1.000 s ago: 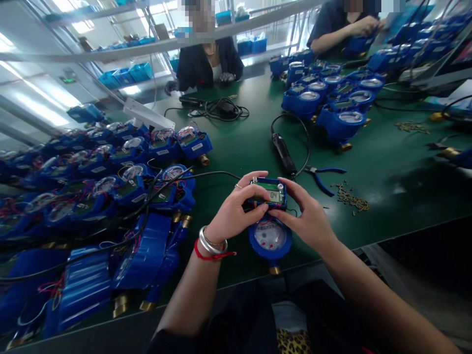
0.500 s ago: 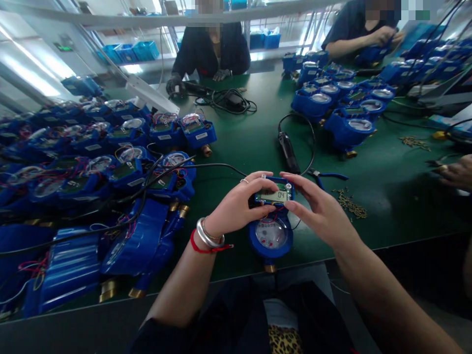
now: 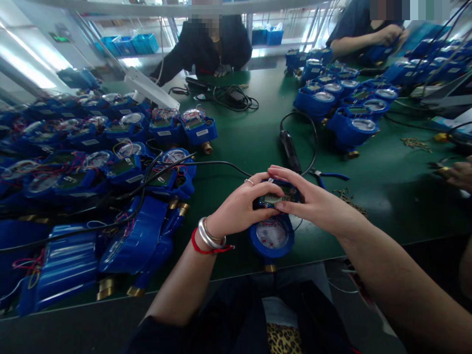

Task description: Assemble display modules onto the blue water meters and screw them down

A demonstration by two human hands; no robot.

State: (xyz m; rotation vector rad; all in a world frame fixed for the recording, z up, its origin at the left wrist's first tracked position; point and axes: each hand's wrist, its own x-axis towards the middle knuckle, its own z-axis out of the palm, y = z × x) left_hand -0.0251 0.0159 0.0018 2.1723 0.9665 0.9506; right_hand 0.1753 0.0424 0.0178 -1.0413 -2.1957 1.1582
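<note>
A blue water meter with a round clear dial and a brass fitting rests on the green table in front of me. At its far end sits a circuit board with a grey display, partly covered by my fingers. My left hand, ringed and braceleted, grips the board's left side between thumb and fingers. From the right, my right hand closes over the board, thumb at its near edge and fingertips at the far edge, touching or nearly touching the left fingers. Thin wires show below the thumbs.
Many blue meters with exposed wires crowd the left side. A black electric screwdriver, blue-handled pliers and a pile of small screws lie beyond my right hand. More meters stand at back right. Co-workers sit across and at right.
My right hand has moved left and in over the board, covering more of the display. My left hand stays nearly where it was. The co-worker opposite has reached an arm out sideways.
</note>
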